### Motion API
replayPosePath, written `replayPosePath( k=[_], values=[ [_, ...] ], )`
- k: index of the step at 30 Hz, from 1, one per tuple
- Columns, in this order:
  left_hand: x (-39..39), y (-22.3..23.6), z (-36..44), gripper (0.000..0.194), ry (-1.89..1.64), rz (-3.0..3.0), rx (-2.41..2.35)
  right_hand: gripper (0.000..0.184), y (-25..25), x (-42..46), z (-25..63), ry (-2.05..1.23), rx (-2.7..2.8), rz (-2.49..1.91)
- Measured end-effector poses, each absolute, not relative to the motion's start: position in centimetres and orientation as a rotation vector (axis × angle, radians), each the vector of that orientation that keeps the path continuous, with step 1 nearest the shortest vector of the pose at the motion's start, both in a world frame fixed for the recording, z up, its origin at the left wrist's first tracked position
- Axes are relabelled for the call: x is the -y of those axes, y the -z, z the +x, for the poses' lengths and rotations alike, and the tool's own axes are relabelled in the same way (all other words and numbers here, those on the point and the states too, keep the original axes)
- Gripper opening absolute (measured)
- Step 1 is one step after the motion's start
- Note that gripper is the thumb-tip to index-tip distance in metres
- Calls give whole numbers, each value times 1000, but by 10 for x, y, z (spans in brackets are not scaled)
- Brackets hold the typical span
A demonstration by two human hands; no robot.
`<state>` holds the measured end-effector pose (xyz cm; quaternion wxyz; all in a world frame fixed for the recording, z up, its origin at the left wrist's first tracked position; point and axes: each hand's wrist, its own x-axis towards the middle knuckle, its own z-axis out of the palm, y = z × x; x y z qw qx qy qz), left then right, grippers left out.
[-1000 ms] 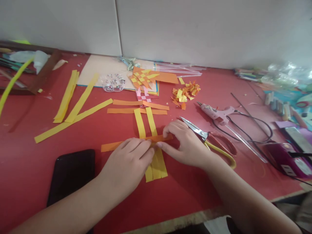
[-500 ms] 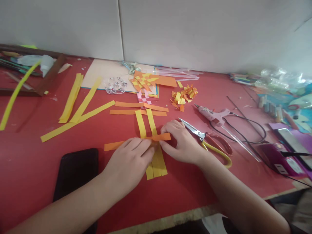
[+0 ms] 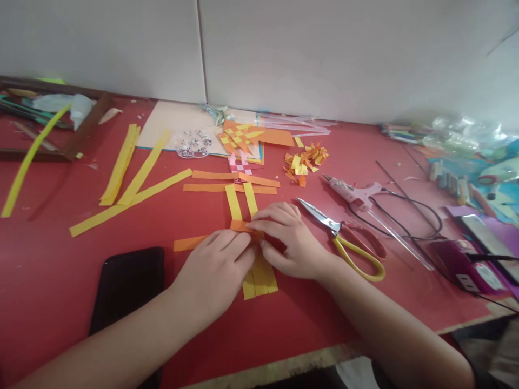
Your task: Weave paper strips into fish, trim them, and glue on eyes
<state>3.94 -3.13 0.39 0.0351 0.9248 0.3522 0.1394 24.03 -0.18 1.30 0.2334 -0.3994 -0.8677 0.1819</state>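
Several yellow paper strips (image 3: 263, 278) lie side by side, pointing away from me, with two upper ends (image 3: 233, 204) spread apart. An orange paper strip (image 3: 188, 243) crosses them. My left hand (image 3: 219, 265) presses on the crossing, fingers curled together over the orange strip; its left end sticks out past the knuckles. My right hand (image 3: 286, 237) pinches the strip's right part, thumb below and fingertips above, touching close to my left fingers. A short orange piece of it shows above the left fingertips, lying over the yellow strips. The exact fold is hidden under the fingers.
Scissors (image 3: 336, 227) and a pink glue gun (image 3: 357, 193) with cable lie right. A black phone (image 3: 125, 286) lies left, below loose yellow strips (image 3: 130, 202). Behind are orange strips (image 3: 211, 187), paper scraps (image 3: 304, 162), a woven paper piece (image 3: 239, 136) and a wooden tray (image 3: 85, 129).
My right hand has moved left over the yellow strips. The orange strip's right end no longer sticks out to the right; it is turned back leftward. My left hand stays in place.
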Motion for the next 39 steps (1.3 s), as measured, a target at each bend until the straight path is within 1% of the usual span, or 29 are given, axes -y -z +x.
replayPosePath(
  k=[4, 9, 16, 21, 24, 28, 34, 37, 39],
  values=[
    [31, -3, 39, 17, -420, 2861, -1094, 34, -11, 2, 241, -425, 2423, -1130],
    [30, -1, 39, 21, -482, 2868, -1091, 33, -11, 2, 240, -452, 2423, -1135],
    [29, -3, 38, 24, -309, 2860, -1007, 35, -10, 2, 239, -481, 2417, -1122],
    [28, 0, 39, 22, -469, 2893, -1003, 34, -9, 1, 238, -479, 2429, -1103],
    [27, 2, 39, 22, -491, 2907, -991, 35, -9, 1, 238, -470, 2434, -1113],
    [27, 1, 38, 24, -441, 2915, -966, 37, -10, 1, 240, -483, 2455, -1118],
    [25, -1, 36, 19, -326, 2893, -951, 39, -9, 3, 236, -494, 2480, -1105],
    [25, 1, 36, 22, -335, 2935, -950, 47, -16, 2, 240, -435, 2475, -1128],
    [26, 2, 35, 30, -347, 2978, -938, 55, -25, -4, 261, -257, 2390, -1236]
  ],
)
